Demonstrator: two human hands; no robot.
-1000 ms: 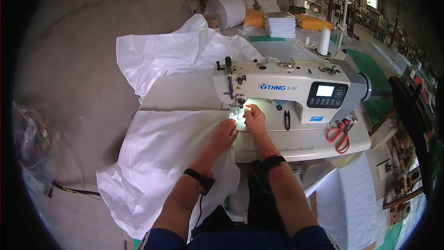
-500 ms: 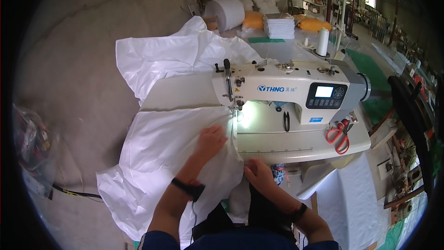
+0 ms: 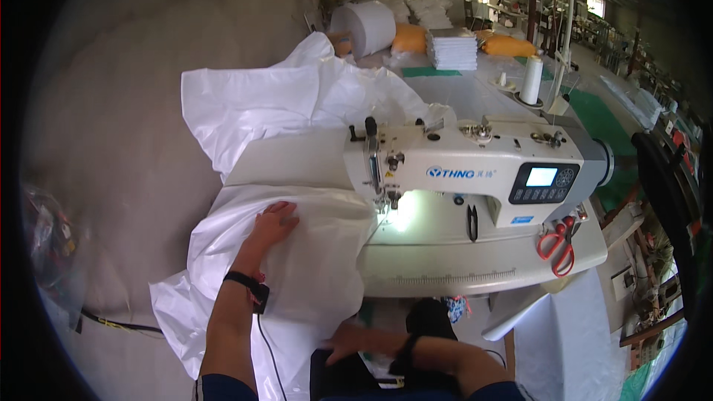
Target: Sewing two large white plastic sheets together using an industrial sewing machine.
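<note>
A large white sheet [image 3: 319, 252] of smooth, creased material lies over the left part of the sewing table and hangs down toward my lap. My left hand [image 3: 276, 223] rests on it with the fingers stretched out, left of the sewing machine [image 3: 460, 167]. Low down by the sheet's near edge, above my lap, is my right hand [image 3: 349, 340]; motion smears its fingers, so I cannot tell whether it grips the sheet. The sheet's right edge runs close to the lit needle area [image 3: 394, 212] of the machine.
Black thread snips [image 3: 472, 223] and red-handled scissors [image 3: 557, 246] lie on the table right of the needle. A white thread cone [image 3: 531, 80] stands behind the machine. Farther back are a big white roll [image 3: 368, 28] and a stack of folded white pieces [image 3: 451, 50].
My left hand has slid left across the sheet. My right hand has moved left and down from the table's front edge. The sheet's right edge has shifted left, away from the needle.
</note>
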